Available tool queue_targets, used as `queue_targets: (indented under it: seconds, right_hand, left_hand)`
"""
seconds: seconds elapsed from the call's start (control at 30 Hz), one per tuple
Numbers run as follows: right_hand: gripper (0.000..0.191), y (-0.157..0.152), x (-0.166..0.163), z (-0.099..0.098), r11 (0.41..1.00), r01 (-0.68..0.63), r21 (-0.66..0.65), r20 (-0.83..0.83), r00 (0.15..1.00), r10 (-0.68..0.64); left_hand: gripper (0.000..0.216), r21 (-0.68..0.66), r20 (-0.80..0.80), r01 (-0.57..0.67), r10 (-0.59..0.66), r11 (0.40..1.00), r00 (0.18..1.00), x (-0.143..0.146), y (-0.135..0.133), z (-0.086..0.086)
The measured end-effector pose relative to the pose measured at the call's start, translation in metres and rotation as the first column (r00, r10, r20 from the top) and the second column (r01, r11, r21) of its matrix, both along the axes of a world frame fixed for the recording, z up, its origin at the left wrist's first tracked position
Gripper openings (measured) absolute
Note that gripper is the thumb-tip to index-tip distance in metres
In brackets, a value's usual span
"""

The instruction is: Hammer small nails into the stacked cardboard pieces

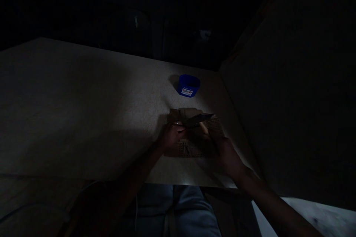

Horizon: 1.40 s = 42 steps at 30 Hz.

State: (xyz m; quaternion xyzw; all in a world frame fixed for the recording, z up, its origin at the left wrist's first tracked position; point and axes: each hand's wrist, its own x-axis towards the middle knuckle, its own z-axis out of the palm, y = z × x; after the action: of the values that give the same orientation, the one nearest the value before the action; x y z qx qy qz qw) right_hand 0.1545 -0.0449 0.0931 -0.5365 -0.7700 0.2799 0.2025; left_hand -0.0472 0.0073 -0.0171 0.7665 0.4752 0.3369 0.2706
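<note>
The scene is very dark. A flat piece of printed cardboard (190, 149) lies on the table under both of my hands. My left hand (169, 135) is at its left part, fingers closed around a dark, thin object that I cannot make out clearly. From there a dark pointed piece (201, 117) reaches to the right above the cardboard. My right hand (226, 153) is closed at the cardboard's right side. A pale, stick-like piece (204, 128) sticks out from it toward the dark piece. Shadow hides most of the fingers and the contact between the pieces.
A blue plastic tub (188, 86) with a white label stands behind the cardboard. The pale tabletop (111, 92) stretches to the left. A dark wall or panel (294, 100) rises along the right side. My legs (178, 211) are below the table's front edge.
</note>
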Motion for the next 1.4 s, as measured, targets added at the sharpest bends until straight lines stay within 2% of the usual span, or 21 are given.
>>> queue_targets:
  seconds: [0.1, 0.17, 0.33, 0.57, 0.7, 0.9, 1.07, 1.23, 1.3, 1.4]
  right_hand:
    - [0.035, 0.002, 0.001, -0.002, 0.998, -0.064, -0.019, 0.022, 0.998, 0.064]
    - [0.037, 0.002, 0.003, -0.002, 0.998, -0.056, -0.032, 0.028, 0.998, 0.057]
    - [0.043, -0.008, 0.012, 0.001, 0.987, 0.158, -0.034, -0.068, 0.985, -0.16]
    - [0.049, -0.03, 0.038, -0.013, 0.899, 0.418, -0.128, -0.238, 0.867, -0.437]
    - [0.05, -0.032, 0.051, -0.018, 0.864, 0.478, -0.158, -0.249, 0.828, -0.503]
    - [0.054, -0.041, 0.055, -0.019, 0.826, 0.508, -0.243, -0.314, 0.765, -0.563]
    - [0.059, -0.063, 0.051, -0.034, 0.773, 0.551, -0.315, -0.388, 0.668, -0.634]
    - [0.06, -0.087, 0.051, -0.054, 0.703, 0.604, -0.376, -0.392, 0.584, -0.711]
    - [0.06, -0.097, 0.052, -0.06, 0.679, 0.607, -0.413, -0.389, 0.556, -0.735]
    - [0.057, -0.113, 0.052, -0.065, 0.635, 0.616, -0.466, -0.414, 0.483, -0.772]
  left_hand:
    - [0.029, 0.015, 0.028, 0.021, -0.021, 1.0, 0.999, -0.001, 0.0, -0.002]
    - [0.03, 0.01, 0.044, 0.015, -0.015, 1.0, 0.999, -0.001, 0.001, -0.004]
    - [0.026, -0.001, 0.087, -0.005, 0.005, 1.0, 0.996, 0.002, 0.002, -0.009]
    - [0.018, -0.008, 0.116, -0.051, 0.052, 0.999, 0.992, 0.002, 0.0, -0.003]
    - [0.015, -0.034, 0.172, -0.089, 0.094, 0.995, 0.981, 0.001, 0.0, -0.001]
    - [0.025, -0.103, 0.292, -0.131, 0.156, 0.986, 0.944, -0.002, -0.003, 0.003]
    - [0.022, -0.054, 0.463, -0.208, 0.21, 0.977, 0.861, -0.007, -0.007, 0.014]
    - [0.027, -0.177, 0.648, -0.316, 0.352, 0.932, 0.675, -0.013, -0.006, 0.023]
    - [0.027, -0.178, 0.654, -0.399, 0.411, 0.899, 0.635, -0.019, -0.004, 0.023]
    - [0.028, -0.146, 0.576, -0.556, 0.527, 0.818, 0.625, -0.032, -0.007, 0.014]
